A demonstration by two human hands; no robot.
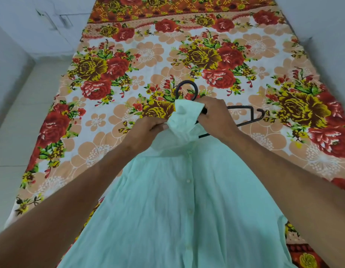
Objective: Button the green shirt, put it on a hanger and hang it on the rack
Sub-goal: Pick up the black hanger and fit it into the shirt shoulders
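Underneath: flowered bedsheet (148, 55) on a bed; pale floor (32, 113) left, white wall (322, 26) right.
Shirt: green shirt (167, 200) flat on the sheet, buttoned, collar bunched between both hands.
Left hand (146, 130): fingers curled, gripping collar.
Right hand (216, 117): fingers curled round collar and black hanger (251, 115).
Hanger: hook beyond collar, one arm jutting right.
Edges: sheet stretches well beyond the hook.

Half the hanger (240, 107) is hidden from you under the bunched collar (185, 120) of the green shirt (177, 200); fingertips of your left hand (148, 130) and right hand (216, 117) vanish into that cloth. The shirt's hem runs off the bottom edge.
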